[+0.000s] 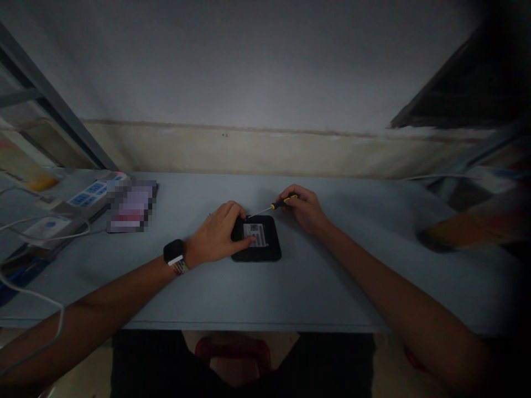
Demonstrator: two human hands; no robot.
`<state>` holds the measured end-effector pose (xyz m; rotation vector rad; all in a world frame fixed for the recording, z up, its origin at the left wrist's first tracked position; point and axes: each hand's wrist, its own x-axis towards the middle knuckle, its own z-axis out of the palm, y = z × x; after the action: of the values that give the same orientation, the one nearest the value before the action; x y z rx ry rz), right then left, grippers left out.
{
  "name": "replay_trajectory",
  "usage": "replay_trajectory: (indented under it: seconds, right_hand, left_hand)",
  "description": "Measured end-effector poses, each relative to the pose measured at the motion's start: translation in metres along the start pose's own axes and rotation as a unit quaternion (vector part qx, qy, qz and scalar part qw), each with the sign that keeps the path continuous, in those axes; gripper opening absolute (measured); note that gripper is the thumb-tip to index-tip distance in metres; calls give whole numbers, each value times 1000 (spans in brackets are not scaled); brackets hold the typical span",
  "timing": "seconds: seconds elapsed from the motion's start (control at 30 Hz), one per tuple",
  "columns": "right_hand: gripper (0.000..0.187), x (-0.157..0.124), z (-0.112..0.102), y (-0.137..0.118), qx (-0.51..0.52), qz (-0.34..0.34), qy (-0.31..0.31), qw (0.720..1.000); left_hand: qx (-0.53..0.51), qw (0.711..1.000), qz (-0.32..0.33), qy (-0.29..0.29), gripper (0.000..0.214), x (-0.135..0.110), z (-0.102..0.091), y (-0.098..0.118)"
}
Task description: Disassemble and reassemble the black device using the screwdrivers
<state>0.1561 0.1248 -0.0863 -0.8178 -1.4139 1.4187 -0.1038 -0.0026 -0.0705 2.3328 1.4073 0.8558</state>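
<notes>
A flat black box [265, 250] lies near the middle of the grey surface [332, 279], a white label [258, 232] on its top face. The left hand [218, 235] rests on the box's left part, fingers close together and laid flat over it, one fingertip touching the label; whether the thumb grips the box's edge cannot be told. A dark watch [174, 251] sits on that wrist. The right hand [305, 209] is just behind and to the right of the box, its fingers pinched round the yellow-and-black handle of a screwdriver [274, 206]. The thin shaft slants down to the left, its tip at the box's far left corner, close to the left fingertips; the dim light hides whether it touches the box. Well to the left on the surface lie a blurred-out flat item [130, 205], a power strip [89, 193] with blue switches, and white cables [41, 298]. A pale wall [265, 83] stands behind the surface, and a red stool [232, 351] shows beneath its near edge.
</notes>
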Motion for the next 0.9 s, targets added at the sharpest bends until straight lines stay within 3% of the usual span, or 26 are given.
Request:
replay_trajectory:
  seconds: [0.3,0.9]
  right_hand:
    - [9,1,0,0,-9,-3,-7,1000]
    - [7,1,1,1,-17,-6,-2,1000]
  left_hand:
    - [10,1000,6,-2,40,1,-1,0]
    - [83,993,82,36,35,-2,-4,1]
